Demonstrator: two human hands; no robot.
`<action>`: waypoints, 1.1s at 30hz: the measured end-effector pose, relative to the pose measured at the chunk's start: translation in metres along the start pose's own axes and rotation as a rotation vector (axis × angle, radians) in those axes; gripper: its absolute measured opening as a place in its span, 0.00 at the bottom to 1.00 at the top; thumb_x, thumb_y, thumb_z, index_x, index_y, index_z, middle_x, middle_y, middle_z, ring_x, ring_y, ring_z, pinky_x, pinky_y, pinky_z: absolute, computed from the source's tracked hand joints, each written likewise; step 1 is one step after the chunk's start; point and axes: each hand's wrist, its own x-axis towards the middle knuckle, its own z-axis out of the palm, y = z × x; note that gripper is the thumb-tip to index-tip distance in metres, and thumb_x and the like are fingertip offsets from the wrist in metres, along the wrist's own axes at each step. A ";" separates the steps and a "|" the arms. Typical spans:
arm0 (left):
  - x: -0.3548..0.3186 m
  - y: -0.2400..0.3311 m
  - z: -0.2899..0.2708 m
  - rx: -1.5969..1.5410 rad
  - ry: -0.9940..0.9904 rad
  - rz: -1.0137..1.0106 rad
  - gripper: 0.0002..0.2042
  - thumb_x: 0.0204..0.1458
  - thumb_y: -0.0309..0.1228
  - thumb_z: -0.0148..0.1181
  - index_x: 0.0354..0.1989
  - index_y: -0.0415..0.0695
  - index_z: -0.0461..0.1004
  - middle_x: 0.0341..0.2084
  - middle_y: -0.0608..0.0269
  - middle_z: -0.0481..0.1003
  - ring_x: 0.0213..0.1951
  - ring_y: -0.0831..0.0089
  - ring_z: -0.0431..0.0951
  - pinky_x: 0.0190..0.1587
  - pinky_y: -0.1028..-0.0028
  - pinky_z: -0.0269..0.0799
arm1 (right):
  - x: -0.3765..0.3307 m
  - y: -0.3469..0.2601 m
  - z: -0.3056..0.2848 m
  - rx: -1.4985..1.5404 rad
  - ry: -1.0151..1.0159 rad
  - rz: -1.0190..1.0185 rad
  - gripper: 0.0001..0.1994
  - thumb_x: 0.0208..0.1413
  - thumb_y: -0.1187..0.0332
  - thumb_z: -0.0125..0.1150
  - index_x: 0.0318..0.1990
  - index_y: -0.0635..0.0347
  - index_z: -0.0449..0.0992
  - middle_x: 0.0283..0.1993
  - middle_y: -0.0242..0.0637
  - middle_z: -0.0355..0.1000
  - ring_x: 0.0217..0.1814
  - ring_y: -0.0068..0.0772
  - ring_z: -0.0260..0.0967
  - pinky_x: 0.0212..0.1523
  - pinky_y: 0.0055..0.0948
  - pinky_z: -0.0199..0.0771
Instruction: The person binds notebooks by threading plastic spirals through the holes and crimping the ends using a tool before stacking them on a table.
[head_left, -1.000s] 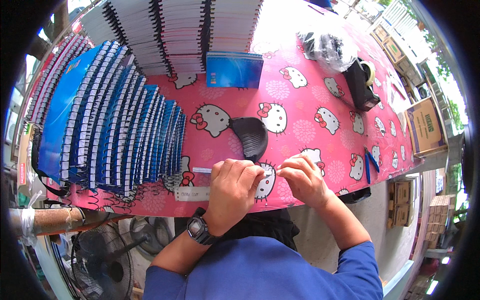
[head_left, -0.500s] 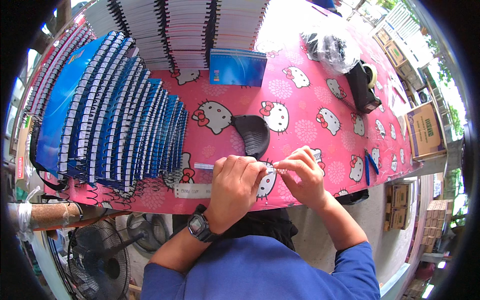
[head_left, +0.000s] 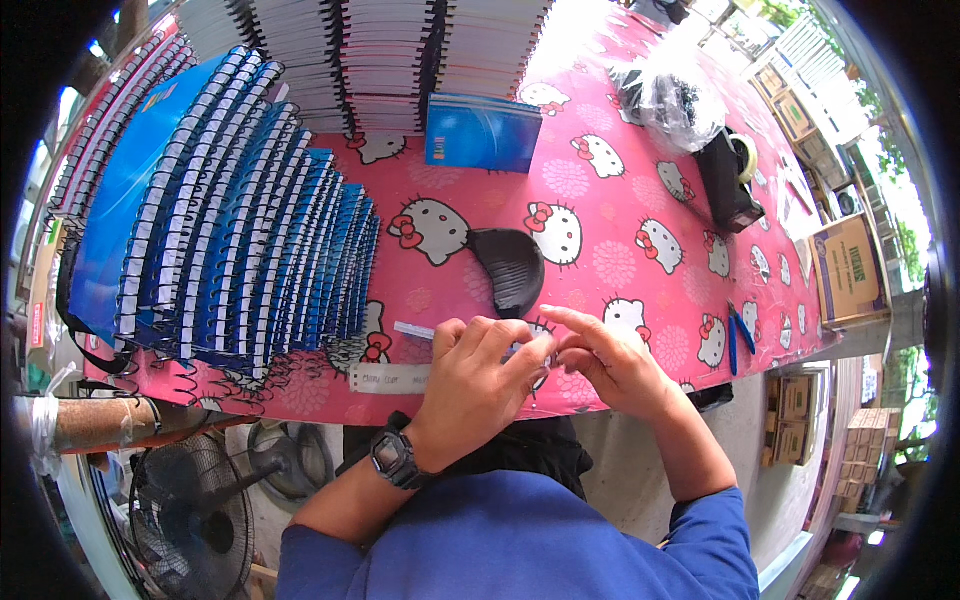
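My left hand [head_left: 480,370], with a dark watch on its wrist, is closed in a pinch near the table's front edge. A narrow pale strip [head_left: 412,329] sticks out from its left side, and the rest of it is mostly hidden by the fingers. Close against those fingertips, my right hand [head_left: 620,365] has its index finger stretched out and the other fingers loosely bent. Nothing can be made out in it. Beyond both hands lies a black curved, ribbed piece [head_left: 512,275]. A white paper strip with handwriting [head_left: 390,378] lies beside my left wrist.
Spiral-bound blue notebooks [head_left: 220,220] are piled at the left, with taller stacks [head_left: 385,75] behind. A small blue notebook [head_left: 483,132] stands before them. At the right are a tape dispenser [head_left: 728,180], a clear plastic bag [head_left: 680,105] and blue-handled pliers [head_left: 740,335]. A fan [head_left: 195,520] stands lower left.
My right index finger has straightened and lifted away from the left fingertips. The striped end seen by my right hand no longer shows there. My left hand stays nearly in place.
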 end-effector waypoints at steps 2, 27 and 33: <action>-0.004 -0.003 0.003 0.048 -0.067 0.021 0.13 0.44 0.34 0.64 0.39 0.50 0.74 0.34 0.68 0.72 0.37 0.70 0.71 0.43 0.65 0.57 | 0.003 0.003 -0.006 -0.048 -0.125 0.138 0.26 0.51 0.78 0.60 0.59 0.55 0.65 0.31 0.36 0.74 0.31 0.34 0.74 0.34 0.31 0.74; -0.006 -0.031 -0.023 0.200 -0.112 -0.032 0.16 0.34 0.40 0.71 0.32 0.52 0.76 0.31 0.74 0.72 0.43 0.72 0.71 0.60 0.46 0.42 | 0.074 0.061 0.027 -0.210 0.026 -0.057 0.22 0.44 0.62 0.68 0.47 0.57 0.72 0.57 0.52 0.64 0.53 0.47 0.64 0.53 0.39 0.67; -0.006 -0.035 -0.013 0.098 -0.058 -0.016 0.16 0.31 0.38 0.72 0.30 0.52 0.75 0.30 0.73 0.72 0.42 0.71 0.71 0.61 0.51 0.42 | 0.003 0.084 -0.011 0.840 -0.035 0.379 0.14 0.54 0.70 0.58 0.48 0.63 0.73 0.38 0.31 0.73 0.32 0.18 0.66 0.33 0.21 0.69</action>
